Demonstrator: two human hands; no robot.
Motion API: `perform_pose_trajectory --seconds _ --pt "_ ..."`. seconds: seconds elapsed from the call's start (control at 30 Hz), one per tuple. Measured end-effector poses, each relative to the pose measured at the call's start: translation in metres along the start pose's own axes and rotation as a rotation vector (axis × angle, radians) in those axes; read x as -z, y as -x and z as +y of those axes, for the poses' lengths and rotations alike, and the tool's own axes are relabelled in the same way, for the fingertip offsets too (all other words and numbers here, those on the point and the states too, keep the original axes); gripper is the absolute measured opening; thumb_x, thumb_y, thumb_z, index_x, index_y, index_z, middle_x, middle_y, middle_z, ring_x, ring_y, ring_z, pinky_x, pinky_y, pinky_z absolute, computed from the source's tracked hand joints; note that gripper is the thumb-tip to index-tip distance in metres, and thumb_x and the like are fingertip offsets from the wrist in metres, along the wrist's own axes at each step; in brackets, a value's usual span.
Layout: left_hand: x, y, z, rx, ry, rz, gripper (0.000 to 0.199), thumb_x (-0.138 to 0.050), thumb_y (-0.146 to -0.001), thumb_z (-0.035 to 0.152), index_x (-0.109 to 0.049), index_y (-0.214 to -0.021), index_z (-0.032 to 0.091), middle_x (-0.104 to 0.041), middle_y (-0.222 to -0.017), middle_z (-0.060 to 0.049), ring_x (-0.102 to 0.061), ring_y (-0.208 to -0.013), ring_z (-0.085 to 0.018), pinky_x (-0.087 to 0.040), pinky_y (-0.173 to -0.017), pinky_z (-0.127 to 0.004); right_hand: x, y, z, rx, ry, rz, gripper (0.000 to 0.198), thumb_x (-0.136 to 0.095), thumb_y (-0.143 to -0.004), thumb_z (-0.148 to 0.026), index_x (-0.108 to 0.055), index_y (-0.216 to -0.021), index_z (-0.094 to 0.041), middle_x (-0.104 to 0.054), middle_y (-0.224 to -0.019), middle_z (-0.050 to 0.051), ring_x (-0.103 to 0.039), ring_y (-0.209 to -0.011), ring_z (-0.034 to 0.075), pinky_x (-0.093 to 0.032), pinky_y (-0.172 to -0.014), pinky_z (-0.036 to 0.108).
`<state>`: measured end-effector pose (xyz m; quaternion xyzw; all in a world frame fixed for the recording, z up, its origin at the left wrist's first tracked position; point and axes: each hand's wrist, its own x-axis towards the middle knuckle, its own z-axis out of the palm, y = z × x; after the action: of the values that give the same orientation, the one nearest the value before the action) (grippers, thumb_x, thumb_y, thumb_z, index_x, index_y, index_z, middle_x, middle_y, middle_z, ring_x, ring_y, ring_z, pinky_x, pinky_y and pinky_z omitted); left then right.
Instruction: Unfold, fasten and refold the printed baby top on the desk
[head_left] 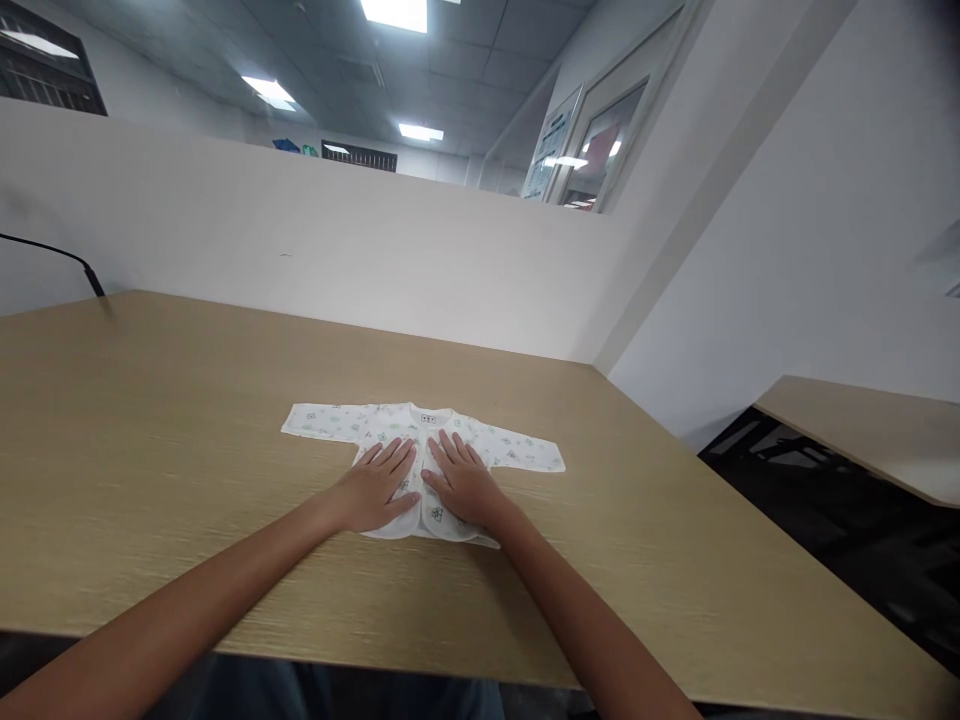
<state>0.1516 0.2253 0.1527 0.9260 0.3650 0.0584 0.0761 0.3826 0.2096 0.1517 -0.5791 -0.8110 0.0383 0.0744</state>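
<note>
A small white baby jacket (pixel 430 517) with a scattered grey-green print lies spread flat on the table, its neckline away from me and both sleeves stretched out sideways. Its two front panels meet along a line down the middle, and a dark label shows inside the collar. My left hand (pixel 380 487) rests flat on the left panel, fingers straight and apart. On the right panel lies my right hand (pixel 463 482), also flat with fingers spread. Both palms hide parts of the front.
The wooden table (pixel 187 390) reaches back to a low white partition (pixel 390 255). A black cable (pixel 90 275) comes down at the back left. White wall (pixel 787 230) stands to the right, with another wooden table (pixel 862 430) beyond the right edge.
</note>
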Motion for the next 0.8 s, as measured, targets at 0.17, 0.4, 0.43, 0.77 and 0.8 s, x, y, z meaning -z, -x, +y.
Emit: perform_pose_trajectory --seconds 0.17,0.4,0.43,0.77,0.8 --pt "-0.002 0.001 -0.003 -0.015 -0.006 0.012 0.083 -0.015 -0.099 0.070 -0.013 -0.163 0.017 -0.008 -0.170 -0.009 -0.006 -0.157 -0.029 -0.009 -0.127 -0.047 0.000 0.002 -0.002 -0.005 -0.006 0.011 0.073 -0.027 -0.104 -0.060 -0.027 -0.161 -0.015 -0.013 -0.168 0.011 -0.010 -0.156 0.033 -0.016 -0.124 0.051" --pt "-0.001 0.004 -0.003 -0.046 -0.019 0.045 0.080 -0.020 -0.099 0.070 -0.020 -0.162 0.020 -0.017 -0.169 -0.010 -0.014 -0.156 -0.029 -0.015 -0.125 -0.047 0.001 0.005 -0.004 -0.008 -0.026 0.000 0.074 -0.029 -0.103 -0.060 -0.026 -0.161 -0.015 -0.012 -0.168 0.012 -0.010 -0.156 0.033 -0.015 -0.125 0.051" --pt "0.001 0.003 -0.003 -0.048 -0.017 0.054 0.079 -0.020 -0.099 0.069 -0.022 -0.161 0.020 -0.020 -0.168 -0.009 -0.015 -0.156 -0.029 -0.015 -0.126 -0.046 0.002 0.005 -0.003 -0.005 -0.037 -0.003 0.074 -0.030 -0.103 -0.060 -0.027 -0.161 -0.015 -0.012 -0.168 0.012 -0.009 -0.156 0.033 -0.014 -0.125 0.051" --pt "0.018 -0.002 -0.065 0.281 0.086 0.076 0.082 -0.012 -0.099 0.070 -0.020 -0.162 0.019 -0.014 -0.169 -0.007 -0.010 -0.157 -0.027 -0.010 -0.126 -0.048 0.008 -0.003 0.053 -0.279 -0.117 -0.024 0.074 -0.023 -0.104 -0.058 -0.021 -0.163 -0.014 -0.010 -0.170 0.009 -0.005 -0.157 0.030 -0.009 -0.126 0.050" --pt "0.020 -0.001 -0.075 0.318 0.083 0.058 0.083 -0.012 -0.098 0.071 -0.020 -0.162 0.019 -0.014 -0.169 -0.007 -0.009 -0.157 -0.028 -0.010 -0.126 -0.049 0.009 -0.003 0.063 -0.328 -0.098 -0.033 0.073 -0.022 -0.104 -0.058 -0.022 -0.163 -0.014 -0.012 -0.169 0.009 -0.006 -0.157 0.030 -0.008 -0.126 0.051"
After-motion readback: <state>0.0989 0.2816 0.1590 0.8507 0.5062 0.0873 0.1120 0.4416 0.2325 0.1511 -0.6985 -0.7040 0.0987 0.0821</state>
